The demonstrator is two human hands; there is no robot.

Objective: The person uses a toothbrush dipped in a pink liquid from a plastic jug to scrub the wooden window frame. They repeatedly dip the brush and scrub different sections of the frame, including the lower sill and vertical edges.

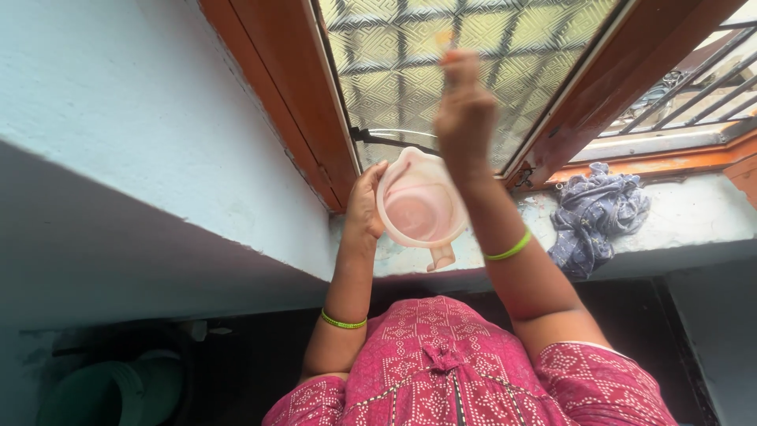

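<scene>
My left hand (364, 207) grips the rim of a translucent pink plastic mug (419, 209), holding it tilted over the window sill (694, 213) with its mouth toward me and its handle pointing down. My right hand (464, 110) is raised above the mug, fingers bunched together and pressed against the patterned glass pane (394, 71). A small yellowish blur shows at its fingertips; I cannot tell what it is. Both wrists carry a green bangle.
A crumpled blue-grey cloth (595, 214) lies on the sill at the right. The orange-brown wooden window frame (292, 87) borders the pane, with a metal grille (694, 95) at the far right. A pale blue wall fills the left; a green bucket (118, 388) stands lower left.
</scene>
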